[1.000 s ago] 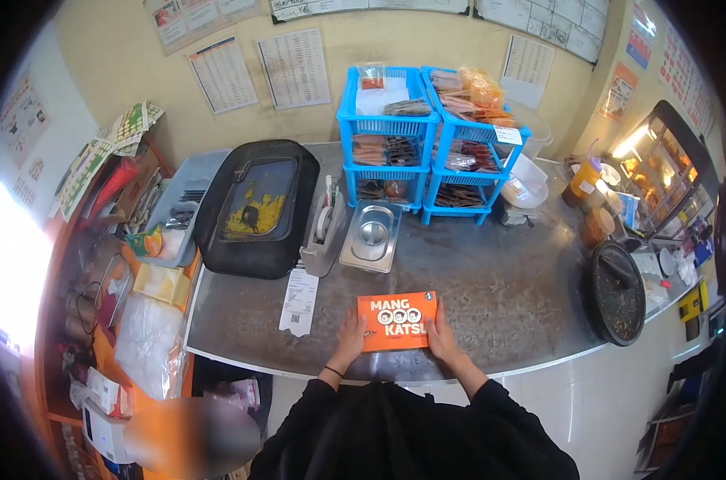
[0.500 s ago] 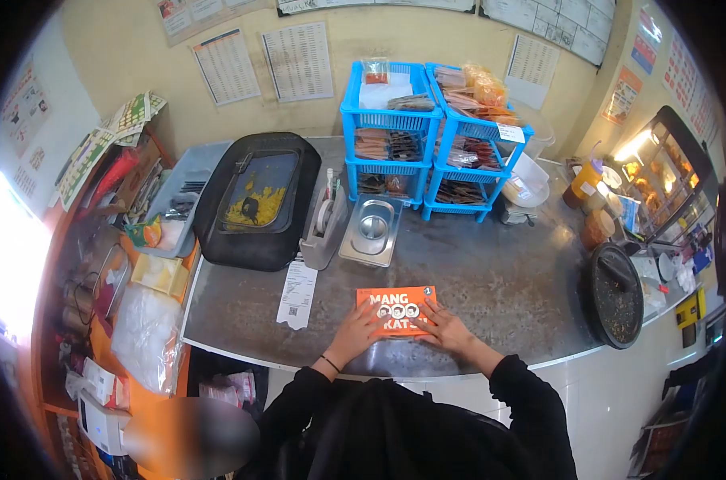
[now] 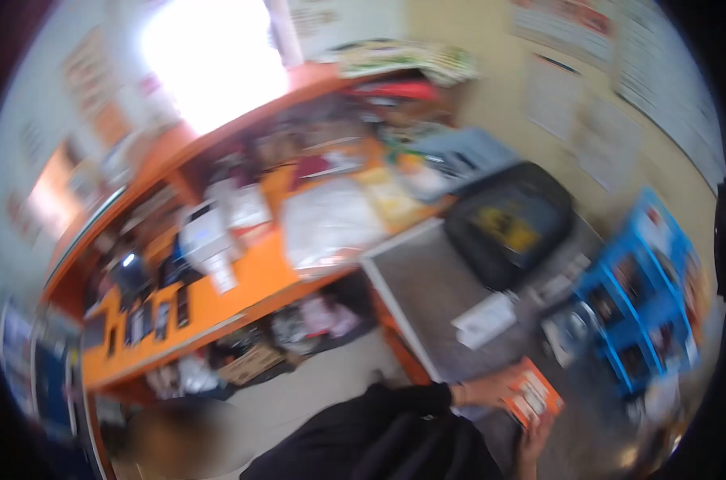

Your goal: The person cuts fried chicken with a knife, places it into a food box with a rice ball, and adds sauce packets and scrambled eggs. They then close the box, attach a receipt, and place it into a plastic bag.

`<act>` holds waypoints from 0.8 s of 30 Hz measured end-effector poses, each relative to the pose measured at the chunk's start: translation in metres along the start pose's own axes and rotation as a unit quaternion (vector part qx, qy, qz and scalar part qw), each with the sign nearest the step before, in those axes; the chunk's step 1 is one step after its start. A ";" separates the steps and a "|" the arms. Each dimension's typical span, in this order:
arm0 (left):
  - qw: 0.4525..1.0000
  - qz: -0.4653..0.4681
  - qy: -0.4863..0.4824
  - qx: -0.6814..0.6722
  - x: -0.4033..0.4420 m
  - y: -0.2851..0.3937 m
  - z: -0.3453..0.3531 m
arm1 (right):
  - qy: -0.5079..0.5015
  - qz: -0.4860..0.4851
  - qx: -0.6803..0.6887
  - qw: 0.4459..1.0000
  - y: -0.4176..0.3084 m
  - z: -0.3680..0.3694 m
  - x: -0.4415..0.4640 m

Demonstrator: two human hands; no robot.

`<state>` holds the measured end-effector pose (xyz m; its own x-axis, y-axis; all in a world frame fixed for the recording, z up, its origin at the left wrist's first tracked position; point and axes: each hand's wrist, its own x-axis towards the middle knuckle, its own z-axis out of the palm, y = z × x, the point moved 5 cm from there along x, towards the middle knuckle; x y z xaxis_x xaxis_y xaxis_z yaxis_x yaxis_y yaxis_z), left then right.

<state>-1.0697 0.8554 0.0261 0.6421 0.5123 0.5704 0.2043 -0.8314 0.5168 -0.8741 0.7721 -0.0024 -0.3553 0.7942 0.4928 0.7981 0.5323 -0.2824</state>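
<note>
An orange food box [image 3: 536, 394] with white lettering rests on the grey counter at the lower right, blurred by the turn of my head. My left hand [image 3: 495, 387] holds its near left side, fingers over the top. My right hand [image 3: 537, 432] is on the other end, its fingers closed against the edge. Just beyond the box lies a white printed receipt [image 3: 485, 320]. Near it stands a steel container with a lid [image 3: 569, 330].
A black tray [image 3: 559, 192] with yellow food stands on the counter [image 3: 427, 280] near blue stacked baskets [image 3: 631, 296]. An orange shelf [image 3: 275, 272] runs to the left, bearing a white printer [image 3: 205, 232], plastic bags [image 3: 331, 220] and several phones. Another person's blurred head [image 3: 175, 440] is at the lower left.
My head has swung left, so the counter and box now appear at the right and the orange shelf fills the left. Both hands have stayed on the box.
</note>
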 end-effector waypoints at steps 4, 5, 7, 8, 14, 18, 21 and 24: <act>0.981 -0.186 0.048 -0.021 -0.045 -0.018 -0.048 | 0.004 0.019 -0.069 0.997 -0.128 -0.064 0.120; 0.975 -0.214 0.064 0.002 -0.062 -0.018 -0.070 | 0.032 0.002 -0.084 0.996 -0.135 -0.062 0.125; 0.939 -0.258 0.161 0.160 -0.136 -0.047 -0.137 | 0.094 -0.028 -0.114 0.989 -0.148 -0.048 0.120; 0.893 -0.275 0.264 0.239 -0.177 -0.039 -0.199 | 0.115 -0.035 -0.108 0.987 -0.162 -0.037 0.124; 0.332 -0.454 0.698 0.444 -0.545 0.014 -0.466 | 0.146 -0.026 0.049 0.988 -0.298 0.070 0.214; 0.423 -0.504 0.715 0.236 -0.702 -0.043 -0.513 | 0.107 -0.028 0.144 0.983 -0.383 0.132 0.263; 0.480 -0.467 0.728 0.148 -0.709 -0.065 -0.520 | 0.031 -0.031 0.221 0.974 -0.414 0.197 0.293; 0.449 -0.368 0.814 0.017 -0.675 -0.061 -0.519 | 0.064 -0.084 0.274 0.956 -0.480 0.179 0.315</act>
<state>-1.8987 0.6723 -0.0590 -0.9942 0.1051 -0.0218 -0.0523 -0.2973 0.9533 -1.4563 0.8192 0.1412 -0.3659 0.6605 0.6557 0.3479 0.7505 -0.5619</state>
